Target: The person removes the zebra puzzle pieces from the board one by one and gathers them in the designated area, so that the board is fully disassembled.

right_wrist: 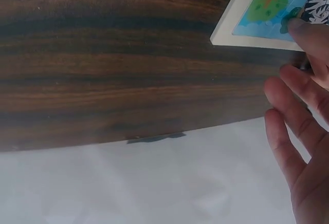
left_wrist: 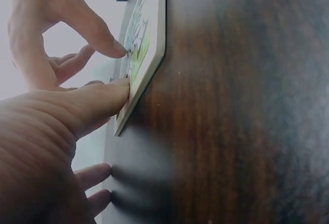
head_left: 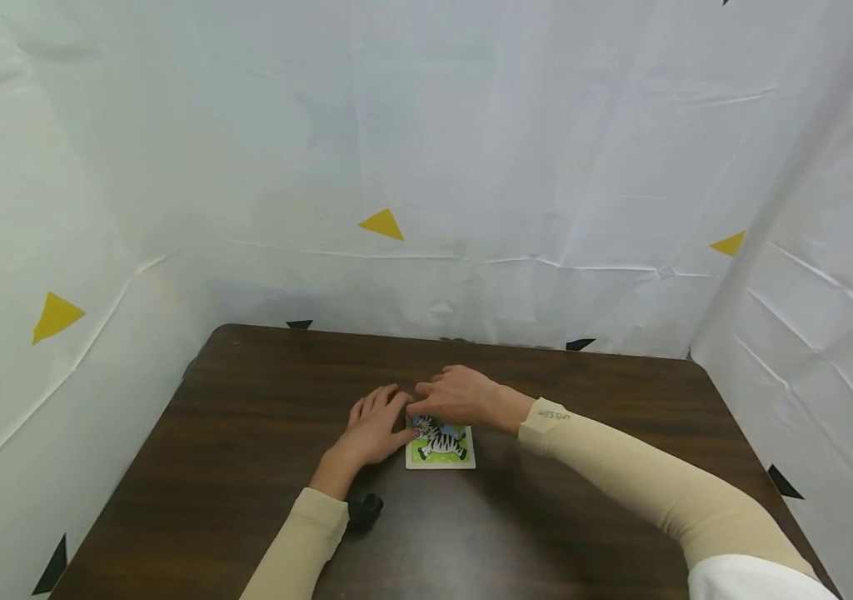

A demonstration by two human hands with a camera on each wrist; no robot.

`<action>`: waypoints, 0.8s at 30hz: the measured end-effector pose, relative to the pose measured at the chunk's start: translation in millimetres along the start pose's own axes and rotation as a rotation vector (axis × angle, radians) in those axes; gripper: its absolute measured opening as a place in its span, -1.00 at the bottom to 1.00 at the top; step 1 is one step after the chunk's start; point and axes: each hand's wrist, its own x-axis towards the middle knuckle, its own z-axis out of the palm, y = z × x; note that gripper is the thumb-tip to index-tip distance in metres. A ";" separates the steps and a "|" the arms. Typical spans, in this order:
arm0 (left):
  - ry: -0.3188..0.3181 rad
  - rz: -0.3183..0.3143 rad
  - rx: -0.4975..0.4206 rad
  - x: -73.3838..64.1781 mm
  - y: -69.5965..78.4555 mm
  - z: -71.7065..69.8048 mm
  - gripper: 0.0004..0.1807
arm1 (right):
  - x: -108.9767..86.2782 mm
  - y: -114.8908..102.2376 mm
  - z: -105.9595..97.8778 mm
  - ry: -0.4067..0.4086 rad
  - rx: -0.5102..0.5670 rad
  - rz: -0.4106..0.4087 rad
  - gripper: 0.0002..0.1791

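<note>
A square zebra picture puzzle (head_left: pixel 441 454) with a pale raised border lies flat on the dark table. My left hand (head_left: pixel 376 432) is at its left side, fingers spread over the tabletop. In the left wrist view the left thumb (left_wrist: pixel 110 98) rests on the puzzle's border. My right hand (head_left: pixel 460 395) reaches over the far part of the puzzle and covers some of it. One right fingertip (right_wrist: pixel 303 31) touches the picture by a small green patch, while the other fingers extend loosely beyond the border. The near half, with the zebra's striped body, shows between the hands.
The dark wood-grain table (head_left: pixel 584 517) has rounded far corners. White sheeting (head_left: pixel 426 150) with yellow and black triangles encloses its back and sides. Something black (head_left: pixel 364 511) shows at the left wrist.
</note>
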 end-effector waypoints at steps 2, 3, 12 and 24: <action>-0.003 -0.001 -0.019 1.2 -1.5 0.6 -0.37 | -1.1 -0.5 0.2 0.007 0.003 -0.002 -0.61; -0.005 -0.002 -0.026 1.7 -2.3 1.2 -0.37 | -1.6 -0.9 0.2 0.010 0.005 -0.001 -0.60; 0.011 0.011 -0.041 3.8 -7.0 6.6 -0.33 | -2.5 -3.2 2.4 0.006 -0.004 0.015 -0.57; -0.012 0.014 -0.033 5.0 -10.9 7.4 -0.30 | -9.0 -11.3 9.3 0.095 0.368 0.168 -0.57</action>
